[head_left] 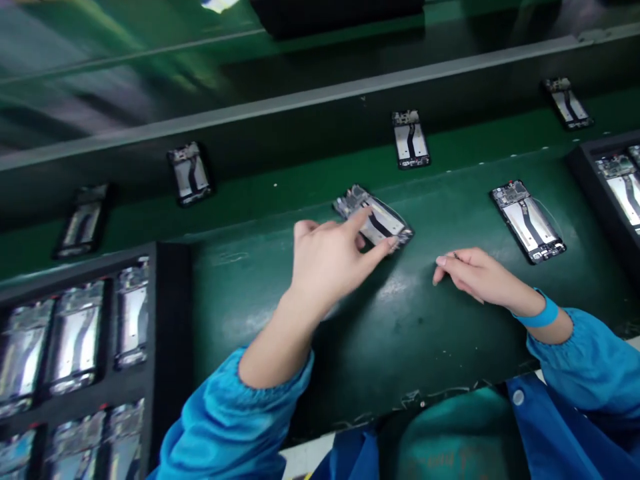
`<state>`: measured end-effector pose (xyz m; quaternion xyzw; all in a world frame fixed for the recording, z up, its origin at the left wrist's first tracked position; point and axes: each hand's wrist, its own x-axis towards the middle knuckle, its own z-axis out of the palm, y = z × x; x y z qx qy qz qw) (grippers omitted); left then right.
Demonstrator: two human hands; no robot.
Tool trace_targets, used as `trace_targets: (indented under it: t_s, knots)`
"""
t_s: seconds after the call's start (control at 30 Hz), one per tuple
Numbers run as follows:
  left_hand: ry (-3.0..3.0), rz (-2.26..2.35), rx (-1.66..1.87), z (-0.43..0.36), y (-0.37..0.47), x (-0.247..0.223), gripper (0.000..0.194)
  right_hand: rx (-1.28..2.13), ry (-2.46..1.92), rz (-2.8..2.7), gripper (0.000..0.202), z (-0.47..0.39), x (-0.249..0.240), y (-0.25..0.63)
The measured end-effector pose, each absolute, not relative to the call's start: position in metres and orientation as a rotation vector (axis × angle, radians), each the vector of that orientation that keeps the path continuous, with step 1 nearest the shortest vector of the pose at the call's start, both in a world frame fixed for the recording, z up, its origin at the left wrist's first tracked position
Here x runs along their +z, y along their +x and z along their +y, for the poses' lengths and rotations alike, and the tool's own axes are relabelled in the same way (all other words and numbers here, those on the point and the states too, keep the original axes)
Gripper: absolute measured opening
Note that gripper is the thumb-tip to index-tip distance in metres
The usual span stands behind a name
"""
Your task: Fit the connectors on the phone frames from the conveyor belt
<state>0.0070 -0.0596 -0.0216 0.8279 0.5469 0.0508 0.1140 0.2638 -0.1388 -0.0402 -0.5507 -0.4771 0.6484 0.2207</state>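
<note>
Head view: one opened phone (383, 219) lies at the left hand's (325, 257) fingertips, thumb and forefinger spread over it; whether they grip it I cannot tell. The right hand (475, 270) has its fingertips together, possible contents unclear. One phone (530, 223) lies just beyond it. Farther beyond both hands are four phones (411, 140); outward of each hand, one black tray (173, 333).

Green bench (400, 340), glossy, worn along near edge. Bore one opened phone (529, 222), set slantwise toward right; black tray (173, 320) at left, compartmented; second black tray (597, 190) at right, partly in view. Green strip (300, 173), along far side: carried four more phones (411, 139), spaced well apart, row running left to right.
</note>
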Motion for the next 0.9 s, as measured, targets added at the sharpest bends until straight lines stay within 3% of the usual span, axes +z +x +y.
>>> trace_targets:
  t_s: [0.17, 0.3, 0.43, 0.6, 0.73, 0.9]
  knots:
    - [2.589, 1.015, 0.383, -0.062, 0.029, -0.049, 0.064, 1.420, -1.499, -1.275, 0.028, -0.132, -0.045, 0.275]
    - [2.588, 1.044, 0.451, -0.074, 0.033, -0.070, 0.050, 1.132, -1.560, -1.356, 0.028, -0.131, -0.044, 0.288]
    - [2.561, 1.014, 0.393, -0.100, 0.019, -0.060, 0.046, 0.942, -1.756, -1.760, 0.037, -0.138, -0.033, 0.286]
    - [2.484, 1.069, 0.320, -0.109, 0.032, -0.045, 0.040, 0.929, -1.937, -2.279, 0.034, -0.148, -0.021, 0.267]
    - [2.470, 1.042, 0.446, -0.105, 0.048, -0.052, 0.023, 0.897, -1.984, -2.421, 0.039, -0.148, -0.020, 0.263]
    - [2.458, 1.018, 0.454, -0.104, 0.038, -0.048, 0.024, 0.915, -1.979, -2.470, 0.040, -0.144, -0.017, 0.264]
